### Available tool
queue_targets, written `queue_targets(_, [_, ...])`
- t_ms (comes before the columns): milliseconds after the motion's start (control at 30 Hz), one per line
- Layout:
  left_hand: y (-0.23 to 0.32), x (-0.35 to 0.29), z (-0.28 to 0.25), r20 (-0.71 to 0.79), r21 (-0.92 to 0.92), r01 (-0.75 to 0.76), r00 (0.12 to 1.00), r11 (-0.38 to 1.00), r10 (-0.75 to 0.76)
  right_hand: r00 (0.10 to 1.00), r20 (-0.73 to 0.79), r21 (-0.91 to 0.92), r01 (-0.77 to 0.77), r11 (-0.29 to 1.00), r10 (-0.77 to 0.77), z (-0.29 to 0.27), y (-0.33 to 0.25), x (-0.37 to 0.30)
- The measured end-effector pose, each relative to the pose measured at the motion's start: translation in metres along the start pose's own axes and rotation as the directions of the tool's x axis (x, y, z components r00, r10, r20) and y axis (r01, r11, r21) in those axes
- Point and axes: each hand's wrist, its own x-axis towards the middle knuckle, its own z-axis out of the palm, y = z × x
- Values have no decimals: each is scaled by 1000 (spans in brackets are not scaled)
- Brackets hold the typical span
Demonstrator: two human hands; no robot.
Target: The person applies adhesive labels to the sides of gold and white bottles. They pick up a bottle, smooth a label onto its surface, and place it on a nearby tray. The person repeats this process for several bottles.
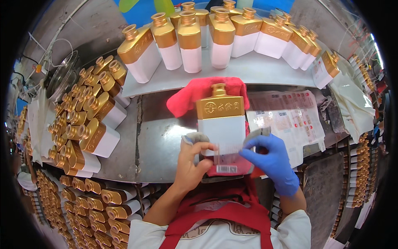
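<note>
A flat bottle [221,130] with a gold shoulder and white body lies in front of me, its neck pointing away. Over its lower end hangs a clear film label [227,159] with a barcode. My left hand [190,159], bare but for grey covers on the fingertips, pinches the label's left side. The right side is pinched by my right hand [271,157], in a blue glove with grey on a fingertip. How much of the label touches the bottle I cannot tell. A pink-red cloth [185,99] lies under the bottle.
Several gold-and-white bottles [190,50] stand along a raised grey shelf [166,81] at the back. More bottles [103,110] crowd the table's left side, with rows of them [97,216] below. Printed label sheets [286,120] lie to the right, beside a whitish cloth [352,103].
</note>
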Motion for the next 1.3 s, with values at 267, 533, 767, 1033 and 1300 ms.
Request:
queue_targets(267, [-9,20,15,-258,308,28,965,951,55,975,-189,-163,87,983,-118,26,22,31])
queue_targets(533, [-11,31,18,-292,372,-7,948,928,125,956,-228,-223,135,965,-186,27,30,40])
queue_targets(767, [-27,26,12,-308,3,142,942,990,-134,955,-277,256,-29,966,102,26,52,48])
queue_targets(1033, [-28,35,19,-153,-248,106,977,963,-147,963,-101,613,-139,778,252,25,84,38])
queue_targets(1300, [-22,41,29,-26,-196,181,982,964,-189,980,-149,230,-97,968,133,34,57,42])
